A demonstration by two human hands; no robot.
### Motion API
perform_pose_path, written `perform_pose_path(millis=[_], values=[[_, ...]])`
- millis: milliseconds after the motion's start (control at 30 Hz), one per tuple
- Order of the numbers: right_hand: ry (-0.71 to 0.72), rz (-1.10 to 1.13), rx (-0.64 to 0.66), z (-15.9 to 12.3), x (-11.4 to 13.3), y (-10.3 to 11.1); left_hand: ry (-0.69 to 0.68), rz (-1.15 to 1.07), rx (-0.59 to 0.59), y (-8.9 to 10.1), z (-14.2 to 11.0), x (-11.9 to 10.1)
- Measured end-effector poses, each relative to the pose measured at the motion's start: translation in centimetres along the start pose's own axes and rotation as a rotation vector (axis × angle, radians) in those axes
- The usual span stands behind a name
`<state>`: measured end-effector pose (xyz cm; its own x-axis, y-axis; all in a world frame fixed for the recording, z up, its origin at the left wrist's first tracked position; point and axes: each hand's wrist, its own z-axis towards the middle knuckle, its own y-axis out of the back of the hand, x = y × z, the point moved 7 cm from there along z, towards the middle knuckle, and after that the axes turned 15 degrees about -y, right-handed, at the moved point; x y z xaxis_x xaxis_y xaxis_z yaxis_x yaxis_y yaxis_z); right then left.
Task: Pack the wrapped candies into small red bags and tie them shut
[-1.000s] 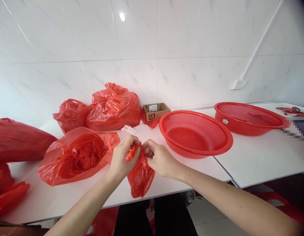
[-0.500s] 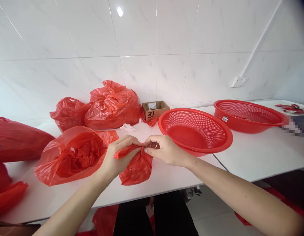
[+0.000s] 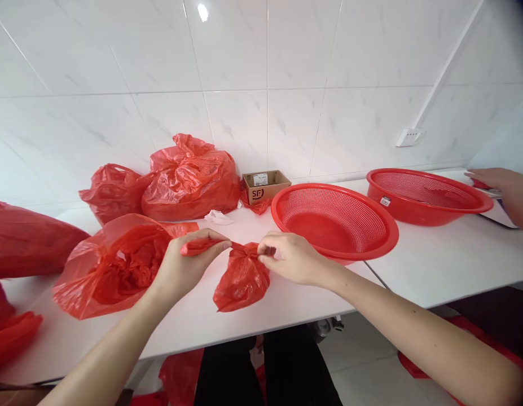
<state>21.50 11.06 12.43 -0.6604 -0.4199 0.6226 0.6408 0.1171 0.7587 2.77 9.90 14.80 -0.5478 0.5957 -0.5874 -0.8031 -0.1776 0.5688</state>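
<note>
The hands are now farther apart: the left hand is closed around one stretched end of the small red bag, the right hand pinches its gathered neck, over the white table; another person's hand has appeared at right

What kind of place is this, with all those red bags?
Maybe a simple workroom, though I can't be sure. Bulging red bags and big red baskets with holes stand on plain white tables.

The small bag is glossy, crinkled plastic and the box matt cardboard.
</note>
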Motion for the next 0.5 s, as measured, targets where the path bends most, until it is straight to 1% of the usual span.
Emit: perform_pose_path(millis=[33, 100, 167, 200, 300, 400, 433, 500], values=[[-0.002, 0.101, 0.017, 0.1, -0.1, 0.2, 0.000, -0.004, 0.020, -0.1, 0.2, -0.3], [0.065, 0.257, 0.050, 0.2, 0.5, 0.0, -0.017, -0.022, 0.064, -0.5, 0.6, -1.1], [0.145, 0.350, 0.089, 0.2, 1.5, -1.1, -0.021, -0.036, 0.088, -0.8, 0.9, -1.6], [0.155, 0.386, 0.103, 0.3, 1.8, -1.9, -0.019, -0.035, 0.084, -0.9, 1.1, -1.7], [0.075, 0.443, 0.072, 0.6, 1.6, -4.3, -0.060, 0.005, -0.001, -0.3, 1.0, -2.5], [-0.010, 0.374, 0.004, 0.2, 1.1, -6.1, -0.111, 0.028, -0.109, 0.7, 0.6, -3.6], [-0.024, 0.356, 0.010, -0.1, 1.0, -6.6, -0.111, 0.032, -0.133, 0.9, 0.4, -3.9], [-0.036, 0.392, 0.067, -0.8, 1.0, -7.4, -0.106, 0.031, -0.158, 1.3, 0.2, -4.3]])
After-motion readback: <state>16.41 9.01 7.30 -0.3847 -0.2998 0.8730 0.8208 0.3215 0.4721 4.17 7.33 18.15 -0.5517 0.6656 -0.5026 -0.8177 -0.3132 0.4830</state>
